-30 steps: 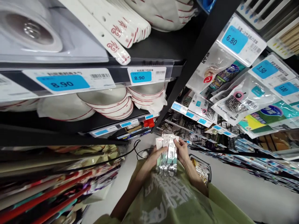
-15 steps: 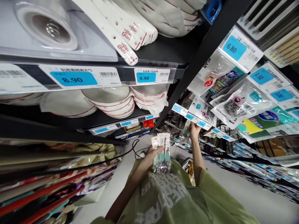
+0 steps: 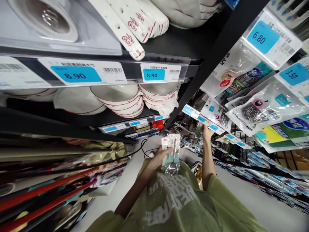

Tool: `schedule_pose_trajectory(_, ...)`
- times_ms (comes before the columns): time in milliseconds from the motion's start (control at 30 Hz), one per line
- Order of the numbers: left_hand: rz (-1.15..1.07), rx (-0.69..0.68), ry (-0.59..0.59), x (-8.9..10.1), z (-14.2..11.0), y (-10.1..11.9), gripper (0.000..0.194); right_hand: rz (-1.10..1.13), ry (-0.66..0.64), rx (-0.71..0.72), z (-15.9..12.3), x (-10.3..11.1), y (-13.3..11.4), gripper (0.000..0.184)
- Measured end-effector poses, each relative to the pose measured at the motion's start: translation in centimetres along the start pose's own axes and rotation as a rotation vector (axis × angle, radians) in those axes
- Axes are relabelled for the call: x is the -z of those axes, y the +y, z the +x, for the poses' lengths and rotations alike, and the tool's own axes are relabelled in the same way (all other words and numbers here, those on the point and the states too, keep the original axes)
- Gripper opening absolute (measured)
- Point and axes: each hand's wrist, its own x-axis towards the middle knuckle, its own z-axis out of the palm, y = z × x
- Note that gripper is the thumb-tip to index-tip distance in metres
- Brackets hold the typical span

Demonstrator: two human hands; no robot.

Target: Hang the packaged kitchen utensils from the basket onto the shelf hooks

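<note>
My left hand [image 3: 162,155] is closed around a small stack of clear plastic packets [image 3: 172,154] with white card tops, held in front of my green shirt. My right hand [image 3: 207,132] is raised to the hanging rack on the right, its fingers at a packet [image 3: 199,128] hanging under the blue price tags [image 3: 212,127]. The fingertips are partly hidden behind the tags and hanging packs, so their grip is unclear.
Black shelves on the left hold stacked white bowls with red rims [image 3: 125,101] and white spoons [image 3: 130,22], with blue 8.90 labels [image 3: 154,74]. Bagged steel scourers [image 3: 256,109] hang on the right. A basket [image 3: 197,169] with goods sits by my hip. Red-handled items [image 3: 48,193] fill the lower left.
A second ago both hands held the packets together. My right hand then left them and rose to the hanging rack, where it stays. My left hand keeps the stack.
</note>
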Motion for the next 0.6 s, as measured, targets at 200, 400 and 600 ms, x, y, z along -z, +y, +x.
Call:
schedule_pose_trajectory(200,0.002,0.024,0.017,-0.6,-0.6,0.5,0.071,-0.061,-0.020,-0.021,0.4,-0.9,-0.5,0.050)
schedule_pose_trajectory(400,0.001,0.018,0.034,-0.4,-0.7,0.4,0.076,-0.116,-0.072,0.059,0.4,-1.5,-0.6,0.045)
schedule_pose_trajectory(600,-0.014,0.008,0.042,0.1,-0.6,0.1,0.075,-0.045,-0.012,0.003,0.6,-1.6,1.1,0.050)
